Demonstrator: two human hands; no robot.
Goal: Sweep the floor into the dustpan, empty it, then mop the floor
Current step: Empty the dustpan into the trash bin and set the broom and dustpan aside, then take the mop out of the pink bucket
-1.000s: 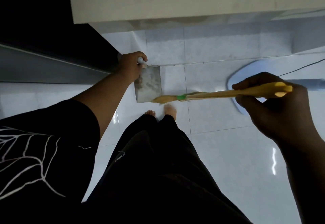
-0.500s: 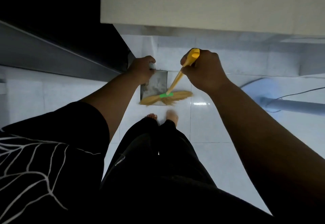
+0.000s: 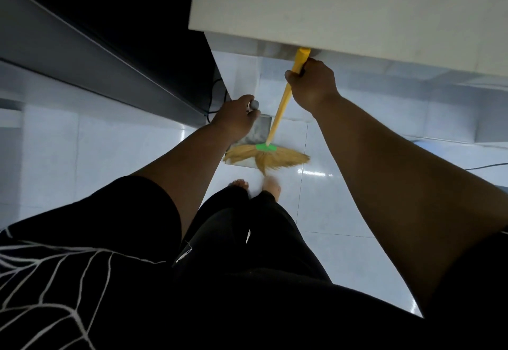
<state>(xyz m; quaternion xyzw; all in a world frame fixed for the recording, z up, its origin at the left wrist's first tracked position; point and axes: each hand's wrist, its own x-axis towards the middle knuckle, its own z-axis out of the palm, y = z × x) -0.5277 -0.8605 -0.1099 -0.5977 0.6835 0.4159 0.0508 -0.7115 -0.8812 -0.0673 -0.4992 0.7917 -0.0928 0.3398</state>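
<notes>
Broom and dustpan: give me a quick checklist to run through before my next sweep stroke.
1. Right hand grips the broom handle: ok.
2. Left hand holds the dustpan handle: ok.
3. Bristles spread across the mouth of the dustpan: ok.
4. Dustpan front edge flat on the floor: cannot tell, the bristles hide it.
5. Bare foot clear of the bristles: not ok, it looks very close behind them.
</notes>
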